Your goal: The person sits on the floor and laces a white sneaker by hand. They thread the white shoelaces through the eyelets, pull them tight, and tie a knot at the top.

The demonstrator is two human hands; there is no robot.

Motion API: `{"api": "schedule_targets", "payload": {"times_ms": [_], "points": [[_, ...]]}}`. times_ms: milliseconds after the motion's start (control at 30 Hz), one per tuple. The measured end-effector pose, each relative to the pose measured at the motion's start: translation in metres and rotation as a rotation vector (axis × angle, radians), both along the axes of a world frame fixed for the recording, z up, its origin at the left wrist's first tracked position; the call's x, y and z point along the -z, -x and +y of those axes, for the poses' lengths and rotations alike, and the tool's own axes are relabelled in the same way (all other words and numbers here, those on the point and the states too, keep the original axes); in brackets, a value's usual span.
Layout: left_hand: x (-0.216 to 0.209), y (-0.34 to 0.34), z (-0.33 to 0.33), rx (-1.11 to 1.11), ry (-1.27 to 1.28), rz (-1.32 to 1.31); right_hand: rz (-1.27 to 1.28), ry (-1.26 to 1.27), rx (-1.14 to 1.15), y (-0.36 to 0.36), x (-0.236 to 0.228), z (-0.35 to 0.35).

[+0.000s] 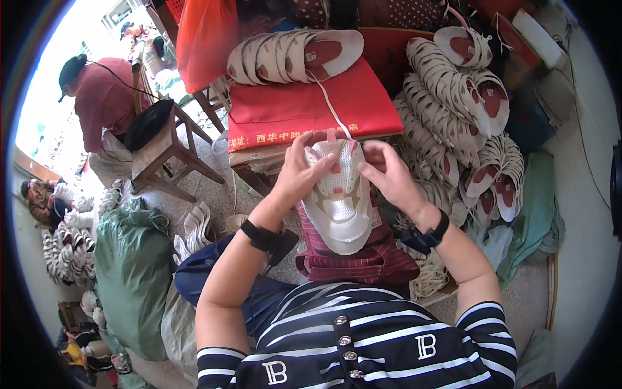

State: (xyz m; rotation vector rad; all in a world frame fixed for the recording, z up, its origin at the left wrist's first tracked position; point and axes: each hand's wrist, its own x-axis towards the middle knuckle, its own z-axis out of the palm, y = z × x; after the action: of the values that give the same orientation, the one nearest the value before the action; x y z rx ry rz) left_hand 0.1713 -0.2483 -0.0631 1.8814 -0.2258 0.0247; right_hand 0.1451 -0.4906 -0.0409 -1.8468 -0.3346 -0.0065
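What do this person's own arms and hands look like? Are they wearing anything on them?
The left hand and right hand show no gloves. The left wrist has a black strap with a dark, boxy piece; the right wrist has a similar black band. The forearms are uncovered, below short, dark sleeves with white stripes.

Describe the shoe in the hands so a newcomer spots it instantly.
Start at the big red cover, top centre. Just below it in the view, over a maroon striped cloth, the left hand and right hand flank a white shoe, toe toward the person. Unlike the nested shoes on that cover, it is single, with its white mesh tongue facing up.
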Motion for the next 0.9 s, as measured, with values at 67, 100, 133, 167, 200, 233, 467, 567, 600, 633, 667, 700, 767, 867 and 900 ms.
{"api": "schedule_targets", "payload": {"times_ms": [67,100,133,167,200,233,467,567,600,633,667,700,767,867,900], "points": [[-0.009,0.006,-0.002,0.068,0.074,0.092,-0.288,0.134,-0.045,-0.008,-0.002,0.012],[-0.009,0.007,-0.003,0.102,0.176,0.138,-0.267,0.134,-0.043,-0.008,0.0,0.015],[-0.01,0.009,-0.003,0.129,0.278,0.184,-0.247,0.132,-0.045,-0.008,0.002,0.018],[-0.011,0.014,-0.004,0.114,0.332,0.223,-0.227,0.129,-0.046,-0.007,0.005,0.018],[-0.004,0.015,-0.005,0.107,0.306,0.206,-0.197,0.149,-0.042,-0.005,0.009,0.017],[0.005,0.012,-0.004,0.094,0.279,0.178,-0.175,0.167,-0.045,-0.006,0.011,0.016],[0.023,0.007,-0.007,0.057,0.268,0.124,0.477,-0.294,-0.135,-0.024,0.037,-0.059],[0.037,0.002,0.0,0.03,0.256,0.052,0.632,-0.097,0.119,0.004,0.069,-0.121],[0.04,0.0,-0.002,0.025,0.247,0.064,0.637,0.034,0.168,0.018,0.094,-0.152],[0.038,0.0,-0.008,0.022,0.236,0.074,0.641,0.163,0.218,0.037,0.125,-0.187],[0.035,0.002,-0.01,0.017,0.222,0.085,0.71,0.12,0.259,0.055,0.148,-0.212],[0.032,0.004,-0.006,-0.001,0.198,0.093,0.729,0.132,0.352,0.069,0.156,-0.211],[0.028,0.005,-0.011,0.001,0.202,0.108,0.746,0.537,0.289,0.087,0.193,-0.236],[0.025,0.007,-0.008,-0.019,0.2,0.113,0.807,0.738,0.299,0.103,0.219,-0.226],[0.024,0.007,-0.01,-0.008,0.216,0.13,0.705,0.819,0.314,0.111,0.232,-0.224]]}}
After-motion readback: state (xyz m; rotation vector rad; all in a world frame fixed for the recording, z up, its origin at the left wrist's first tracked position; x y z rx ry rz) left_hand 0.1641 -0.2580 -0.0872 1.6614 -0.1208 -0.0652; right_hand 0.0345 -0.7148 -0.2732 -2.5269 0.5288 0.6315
